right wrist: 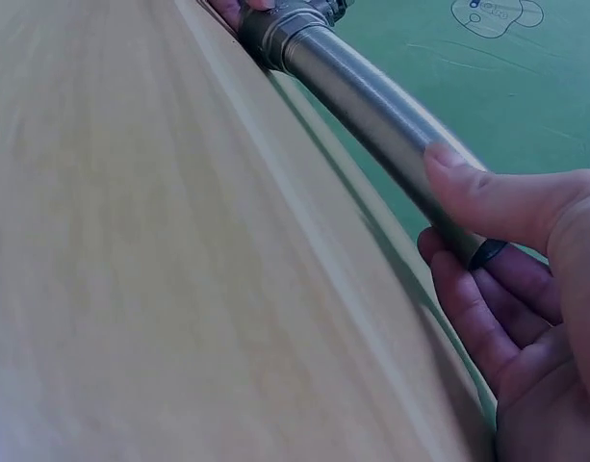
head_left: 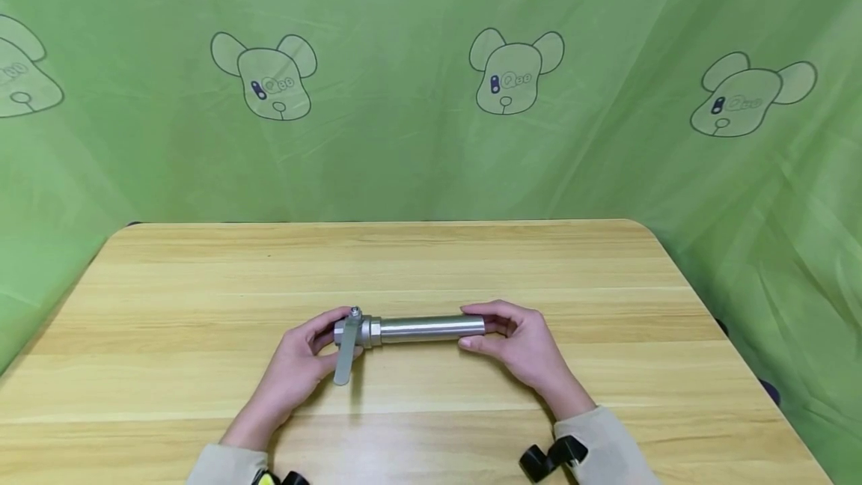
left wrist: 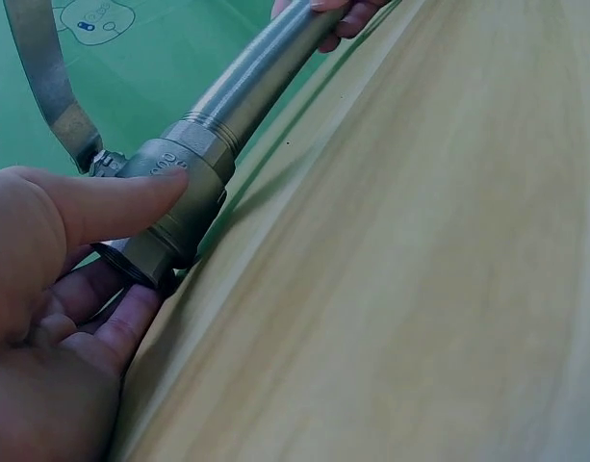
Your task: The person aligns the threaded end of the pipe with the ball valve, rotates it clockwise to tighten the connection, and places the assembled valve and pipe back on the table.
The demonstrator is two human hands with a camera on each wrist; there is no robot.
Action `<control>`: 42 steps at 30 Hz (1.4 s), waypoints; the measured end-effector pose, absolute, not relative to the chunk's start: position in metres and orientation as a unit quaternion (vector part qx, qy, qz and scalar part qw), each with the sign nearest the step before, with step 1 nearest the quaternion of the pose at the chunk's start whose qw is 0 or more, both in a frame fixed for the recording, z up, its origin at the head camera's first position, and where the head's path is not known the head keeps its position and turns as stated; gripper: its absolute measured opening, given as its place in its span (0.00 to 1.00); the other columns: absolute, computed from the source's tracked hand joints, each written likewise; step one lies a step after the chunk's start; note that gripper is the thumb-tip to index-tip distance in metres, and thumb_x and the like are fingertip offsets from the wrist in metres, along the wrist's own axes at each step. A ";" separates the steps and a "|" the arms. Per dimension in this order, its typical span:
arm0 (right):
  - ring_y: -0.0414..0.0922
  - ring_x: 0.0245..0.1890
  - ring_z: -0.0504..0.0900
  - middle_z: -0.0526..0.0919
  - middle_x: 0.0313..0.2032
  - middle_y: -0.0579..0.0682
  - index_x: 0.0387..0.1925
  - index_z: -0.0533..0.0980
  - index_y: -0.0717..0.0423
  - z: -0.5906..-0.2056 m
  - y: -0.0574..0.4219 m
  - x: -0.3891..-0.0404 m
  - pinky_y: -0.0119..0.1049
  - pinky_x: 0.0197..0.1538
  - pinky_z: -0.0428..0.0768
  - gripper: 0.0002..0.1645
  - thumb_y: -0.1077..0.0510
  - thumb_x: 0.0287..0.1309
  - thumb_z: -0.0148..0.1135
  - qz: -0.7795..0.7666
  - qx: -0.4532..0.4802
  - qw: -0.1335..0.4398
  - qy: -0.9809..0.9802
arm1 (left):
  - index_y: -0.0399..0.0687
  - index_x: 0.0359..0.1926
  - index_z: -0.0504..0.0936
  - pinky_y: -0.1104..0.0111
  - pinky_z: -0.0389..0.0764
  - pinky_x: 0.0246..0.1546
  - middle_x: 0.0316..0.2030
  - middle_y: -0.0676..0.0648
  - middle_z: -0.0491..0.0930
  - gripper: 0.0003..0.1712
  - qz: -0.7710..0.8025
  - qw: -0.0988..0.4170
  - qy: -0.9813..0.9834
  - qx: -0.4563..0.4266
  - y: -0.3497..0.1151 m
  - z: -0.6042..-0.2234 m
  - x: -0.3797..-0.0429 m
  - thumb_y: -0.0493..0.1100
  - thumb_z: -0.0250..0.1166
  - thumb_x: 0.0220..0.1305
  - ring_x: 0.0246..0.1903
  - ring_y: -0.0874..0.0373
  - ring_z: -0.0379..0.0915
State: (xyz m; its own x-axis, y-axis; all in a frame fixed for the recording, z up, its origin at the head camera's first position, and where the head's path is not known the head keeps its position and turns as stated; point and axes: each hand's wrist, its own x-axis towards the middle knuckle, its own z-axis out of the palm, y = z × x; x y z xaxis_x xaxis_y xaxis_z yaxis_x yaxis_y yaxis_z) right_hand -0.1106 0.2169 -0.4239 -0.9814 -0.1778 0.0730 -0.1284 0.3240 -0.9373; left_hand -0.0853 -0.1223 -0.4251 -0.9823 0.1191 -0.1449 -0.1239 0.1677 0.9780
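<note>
A metal ball valve with a flat lever handle is joined to a straight steel pipe. Together they lie level across the middle of the head view, just over the table. My left hand grips the valve body, its thumb laid along the near side; the left wrist view shows the valve between thumb and fingers. At the pipe's far right end, my right hand pinches it between thumb and fingers. The right wrist view shows the pipe's dark open end beside the fingers.
The wooden table has rounded far corners. Behind it and along the right side hangs a green cloth printed with bear-head outlines. Black devices are strapped near both sleeve cuffs.
</note>
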 end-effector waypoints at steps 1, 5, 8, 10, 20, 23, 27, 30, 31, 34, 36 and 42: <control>0.40 0.41 0.90 0.90 0.49 0.58 0.55 0.88 0.56 -0.424 0.217 -0.110 0.30 0.45 0.90 0.29 0.63 0.49 0.86 -0.571 -0.089 0.024 0.816 | 0.46 0.74 0.77 0.70 0.84 0.64 0.72 0.39 0.78 0.37 0.646 0.094 0.757 -0.001 -0.122 -0.425 -0.085 0.33 0.76 0.64 0.72 0.43 0.76; 0.40 0.38 0.88 0.89 0.44 0.57 0.54 0.89 0.52 -0.422 0.216 -0.110 0.29 0.42 0.89 0.26 0.60 0.51 0.86 -0.551 -0.066 0.028 0.831 | 0.46 0.73 0.78 0.70 0.84 0.64 0.71 0.39 0.79 0.37 0.648 0.093 0.756 0.002 -0.122 -0.425 -0.086 0.33 0.76 0.64 0.72 0.43 0.77; 0.41 0.37 0.85 0.88 0.41 0.55 0.53 0.89 0.50 -0.420 0.216 -0.110 0.28 0.41 0.87 0.24 0.56 0.52 0.86 -0.536 -0.051 0.029 0.842 | 0.46 0.73 0.77 0.70 0.84 0.65 0.70 0.39 0.80 0.37 0.646 0.092 0.757 0.004 -0.122 -0.425 -0.086 0.33 0.76 0.65 0.71 0.44 0.78; 0.41 0.36 0.83 0.86 0.40 0.53 0.52 0.90 0.48 -0.420 0.216 -0.110 0.27 0.40 0.86 0.24 0.54 0.52 0.86 -0.529 -0.043 0.030 0.847 | 0.46 0.74 0.77 0.70 0.84 0.65 0.70 0.39 0.80 0.37 0.646 0.091 0.758 0.004 -0.122 -0.424 -0.086 0.33 0.76 0.65 0.70 0.45 0.79; 0.40 0.33 0.82 0.86 0.38 0.51 0.51 0.89 0.49 -0.419 0.214 -0.111 0.28 0.36 0.83 0.20 0.52 0.57 0.83 -0.518 -0.049 0.027 0.853 | 0.44 0.74 0.76 0.73 0.83 0.64 0.70 0.38 0.79 0.37 0.651 0.090 0.754 0.008 -0.122 -0.425 -0.086 0.31 0.74 0.66 0.70 0.44 0.79; 0.40 0.33 0.82 0.87 0.38 0.51 0.51 0.89 0.50 -0.420 0.213 -0.111 0.28 0.36 0.83 0.19 0.52 0.59 0.82 -0.519 -0.057 0.025 0.852 | 0.45 0.74 0.76 0.75 0.82 0.63 0.71 0.38 0.79 0.37 0.651 0.092 0.753 0.006 -0.123 -0.425 -0.086 0.31 0.75 0.65 0.71 0.44 0.78; 0.40 0.33 0.81 0.87 0.38 0.51 0.51 0.89 0.50 -0.419 0.213 -0.111 0.28 0.37 0.83 0.18 0.52 0.60 0.81 -0.522 -0.059 0.027 0.851 | 0.45 0.74 0.77 0.74 0.83 0.63 0.71 0.38 0.78 0.37 0.651 0.092 0.753 0.004 -0.123 -0.425 -0.085 0.31 0.75 0.65 0.71 0.44 0.77; 0.40 0.33 0.81 0.86 0.37 0.52 0.52 0.88 0.50 -0.420 0.213 -0.111 0.28 0.36 0.82 0.20 0.52 0.59 0.82 -0.524 -0.067 0.028 0.849 | 0.45 0.74 0.77 0.72 0.84 0.63 0.71 0.38 0.78 0.37 0.649 0.090 0.755 0.003 -0.122 -0.425 -0.085 0.31 0.75 0.65 0.71 0.43 0.77; 0.40 0.33 0.81 0.86 0.38 0.52 0.53 0.88 0.51 -0.420 0.214 -0.111 0.28 0.36 0.83 0.23 0.53 0.57 0.83 -0.527 -0.074 0.029 0.846 | 0.44 0.74 0.77 0.71 0.84 0.63 0.71 0.37 0.78 0.37 0.649 0.089 0.756 0.003 -0.122 -0.425 -0.085 0.31 0.75 0.64 0.71 0.43 0.77; 0.41 0.34 0.81 0.85 0.39 0.54 0.58 0.85 0.52 -0.421 0.216 -0.111 0.28 0.37 0.84 0.33 0.56 0.48 0.88 -0.537 -0.099 0.030 0.837 | 0.44 0.74 0.77 0.71 0.85 0.63 0.71 0.38 0.78 0.38 0.645 0.088 0.759 0.003 -0.123 -0.425 -0.084 0.32 0.76 0.64 0.71 0.42 0.77; 0.41 0.35 0.81 0.85 0.41 0.54 0.60 0.84 0.52 -0.422 0.216 -0.110 0.28 0.38 0.84 0.38 0.58 0.44 0.89 -0.544 -0.110 0.032 0.831 | 0.45 0.74 0.76 0.71 0.85 0.62 0.72 0.38 0.78 0.38 0.644 0.088 0.760 0.001 -0.123 -0.425 -0.084 0.32 0.76 0.64 0.71 0.42 0.77; 0.38 0.35 0.84 0.89 0.40 0.53 0.51 0.89 0.51 -0.423 0.216 -0.108 0.28 0.39 0.86 0.27 0.58 0.46 0.88 -0.543 -0.103 0.008 0.833 | 0.44 0.76 0.75 0.70 0.85 0.63 0.73 0.38 0.77 0.39 0.644 0.093 0.759 0.000 -0.122 -0.424 -0.084 0.33 0.75 0.65 0.72 0.41 0.76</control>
